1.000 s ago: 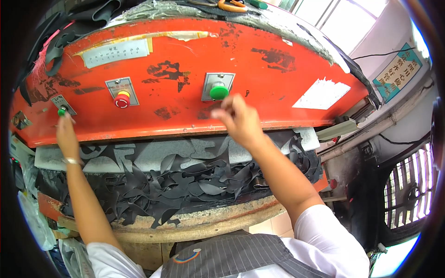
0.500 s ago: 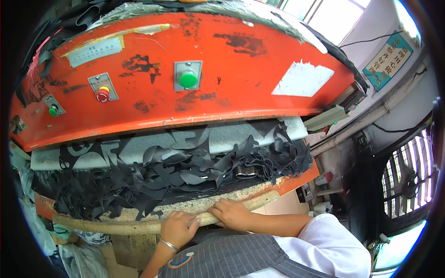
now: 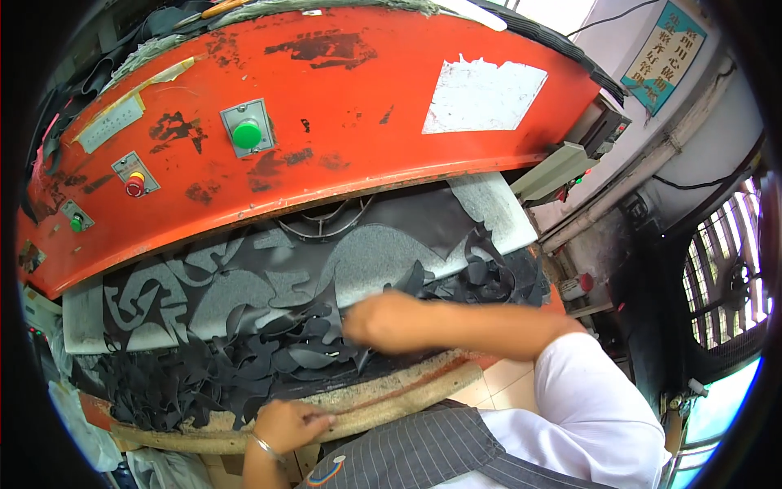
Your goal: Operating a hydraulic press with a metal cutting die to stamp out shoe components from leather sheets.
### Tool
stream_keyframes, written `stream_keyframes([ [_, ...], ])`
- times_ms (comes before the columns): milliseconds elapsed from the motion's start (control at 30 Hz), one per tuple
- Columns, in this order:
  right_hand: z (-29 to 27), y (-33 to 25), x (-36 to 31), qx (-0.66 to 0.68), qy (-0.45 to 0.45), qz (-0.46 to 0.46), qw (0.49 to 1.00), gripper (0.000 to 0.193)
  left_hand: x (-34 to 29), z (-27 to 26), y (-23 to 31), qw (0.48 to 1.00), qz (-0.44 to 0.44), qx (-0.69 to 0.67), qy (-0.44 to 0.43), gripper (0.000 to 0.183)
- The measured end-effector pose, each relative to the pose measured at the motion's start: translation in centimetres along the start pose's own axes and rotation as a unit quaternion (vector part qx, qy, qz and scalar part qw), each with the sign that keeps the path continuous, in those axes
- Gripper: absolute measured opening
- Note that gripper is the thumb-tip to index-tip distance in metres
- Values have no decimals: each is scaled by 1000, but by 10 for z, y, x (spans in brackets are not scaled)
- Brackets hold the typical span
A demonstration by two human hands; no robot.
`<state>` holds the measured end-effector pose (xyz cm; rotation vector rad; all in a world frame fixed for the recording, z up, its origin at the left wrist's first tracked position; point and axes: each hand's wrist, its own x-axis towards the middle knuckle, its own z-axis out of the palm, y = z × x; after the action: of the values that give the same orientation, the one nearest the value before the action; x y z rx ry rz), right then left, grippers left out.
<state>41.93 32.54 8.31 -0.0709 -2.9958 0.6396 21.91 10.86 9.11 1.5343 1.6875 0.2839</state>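
My left hand (image 3: 287, 425), a bangle at its wrist, is curled over the worn tan rail (image 3: 366, 414) along the machine's front edge. My right hand (image 3: 384, 323) is off the rail, over the heap of black leather-like scraps (image 3: 244, 363). Motion smears its fingers, so I cannot see whether it holds a scrap. Behind it, a black sheet (image 3: 419, 216) with shapes cut out lies on a pale grey board (image 3: 505, 216). A curved metal cutting die (image 3: 326, 222) rests on that sheet, partly hidden below the orange press head (image 3: 342, 134).
The press head carries a large green button (image 3: 246, 134), a red knob (image 3: 135, 186) and a small green button (image 3: 77, 222). A grey bracket (image 3: 554, 171) juts out at its right end. Plastic bags (image 3: 167, 469) lie at lower left; a fan (image 3: 729, 281) stands at right.
My right hand has left the rail and moved up over the scraps. My left hand stays on the rail, slightly lower in view. More of the board and cut sheet shows; the view has shifted.
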Motion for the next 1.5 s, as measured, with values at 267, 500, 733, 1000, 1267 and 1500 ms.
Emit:
stream_keyframes([
  [267, 19, 140, 162, -228, 169, -325, 902, 19, 176, 13, -43, 925, 143, 61, 347, 32],
  [500, -7, 164, 178, -241, 44, -402, 882, 12, 200, 29, -44, 911, 119, 137, 370, 44],
  [733, -156, 142, 72, -415, 188, -165, 875, 10, 197, 21, -51, 904, 145, 138, 378, 42],
  [1000, -48, 210, -9, -47, 287, 328, 899, 17, 240, -37, -56, 926, 79, 55, 366, 51],
  [1267, -12, 241, -16, 17, 323, 386, 864, 24, 287, -56, -65, 900, 106, 99, 410, 19],
  [1500, 4, 213, -78, 101, 303, 256, 913, 68, 286, -56, -61, 894, 101, 77, 430, 15],
])
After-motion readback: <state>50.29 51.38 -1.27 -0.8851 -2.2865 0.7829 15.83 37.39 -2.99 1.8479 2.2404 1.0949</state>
